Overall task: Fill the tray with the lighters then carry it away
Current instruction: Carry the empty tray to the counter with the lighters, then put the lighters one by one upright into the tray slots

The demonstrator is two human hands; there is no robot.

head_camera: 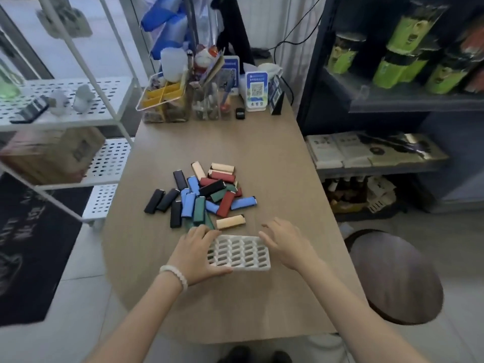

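A white plastic tray [245, 260] with rows of empty oval slots lies on the wooden table [275, 158] near me. My left hand [195, 254] grips its left end, fingers over the far corner and thumb along the near edge. My right hand [286, 239] rests at the tray's right far corner with fingers relaxed and spread. Just beyond the tray is a loose pile of lighters [207, 195] in black, blue, green, red and beige. One beige lighter [230, 221] lies alone, closest to the tray.
At the table's far end stand a clear organizer with yellow dividers [165, 100], a pen holder [209, 103] and blue QR-code stands [256, 91]. A white perforated shelf [78, 106] is on the left, a dark shelf with green packs [392, 61] on the right, a round stool [395, 276] beside the table.
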